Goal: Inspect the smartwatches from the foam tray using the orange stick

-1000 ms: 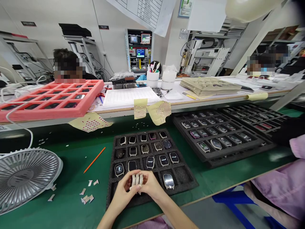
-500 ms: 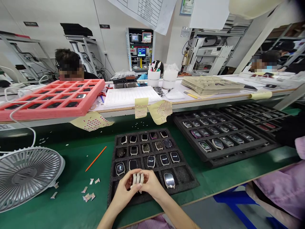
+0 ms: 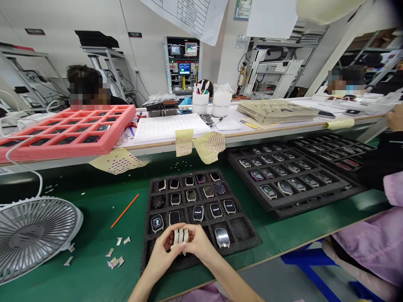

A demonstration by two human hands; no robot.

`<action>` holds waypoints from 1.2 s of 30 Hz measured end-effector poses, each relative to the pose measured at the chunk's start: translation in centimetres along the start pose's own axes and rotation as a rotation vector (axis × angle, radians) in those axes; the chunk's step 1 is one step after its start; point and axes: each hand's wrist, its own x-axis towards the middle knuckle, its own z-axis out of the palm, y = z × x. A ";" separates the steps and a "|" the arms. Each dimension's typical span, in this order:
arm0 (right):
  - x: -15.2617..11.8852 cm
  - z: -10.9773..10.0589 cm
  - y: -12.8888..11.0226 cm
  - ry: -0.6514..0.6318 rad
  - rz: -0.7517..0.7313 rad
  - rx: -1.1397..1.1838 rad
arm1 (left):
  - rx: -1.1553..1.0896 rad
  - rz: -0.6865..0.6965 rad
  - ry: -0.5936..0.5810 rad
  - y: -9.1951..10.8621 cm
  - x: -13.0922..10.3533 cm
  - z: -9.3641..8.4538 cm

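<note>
Both my hands meet over the near part of a black foam tray. Between them stand several light-coloured watch cases on edge, side by side. My left hand is wrapped round their left side, its thumb across the near edges. From the right, my right hand presses the same cases with its fingers curled. Square watches fill most of the tray's compartments; a watch with a shiny screen lies just right of my right hand. The tray's near left compartments are partly hidden by my hands.
A white fan stands at the left. An orange stick and small pale tabs lie on the green mat. More watch trays are stacked at the right, beside a person in pink. A shelf above bears a red foam tray.
The whole view has shifted slightly, so most things appear a little further left. A co-worker's hand has come into view at the right edge. My hands keep the same hold.
</note>
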 end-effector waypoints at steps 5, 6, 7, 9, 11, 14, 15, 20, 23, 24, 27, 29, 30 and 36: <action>0.0 -0.2 0.1 -0.019 -0.008 -0.023 | 0.026 0.010 0.017 -0.3 0.1 -0.2; 0.1 -0.2 0.2 -0.022 -0.008 -0.023 | 0.025 0.009 0.012 -0.4 0.1 -0.2; 0.1 -0.2 0.2 -0.023 -0.009 -0.022 | 0.022 0.007 0.006 -0.4 0.1 -0.2; 0.2 -0.2 0.3 -0.021 -0.014 -0.022 | 0.019 0.002 -0.004 -0.4 0.1 -0.2; 0.2 -0.2 0.4 -0.017 -0.016 -0.022 | 0.019 0.007 -0.008 -0.4 0.2 -0.2; 0.2 -0.2 0.2 -0.013 -0.004 -0.010 | 0.013 0.014 -0.024 -0.2 0.1 -0.1; 0.1 -0.2 0.0 -0.013 0.003 -0.001 | 0.013 0.008 -0.039 0.0 0.0 -0.1; -0.5 -1.0 -2.0 -0.089 0.070 0.038 | 0.260 0.119 -0.141 2.1 -0.8 -0.6; -0.9 -1.5 -2.9 -0.158 0.111 0.028 | 0.422 0.283 -0.192 3.6 -1.1 -1.0; -1.0 -1.6 -3.1 -0.174 0.120 0.023 | 0.448 0.312 -0.214 4.0 -1.1 -1.0; -1.4 -1.7 -3.5 -0.222 0.147 0.022 | 0.515 0.359 -0.215 4.4 -0.9 -0.9; -1.7 -1.6 -3.7 -0.244 0.169 0.019 | 0.555 0.390 -0.192 4.4 -0.8 -0.8; -1.9 -1.5 -3.8 -0.236 0.175 0.014 | 0.571 0.410 -0.180 4.4 -0.8 -0.8; -2.6 -2.3 -4.2 -0.014 0.161 -0.024 | 0.697 0.407 -0.088 4.7 -1.1 -1.7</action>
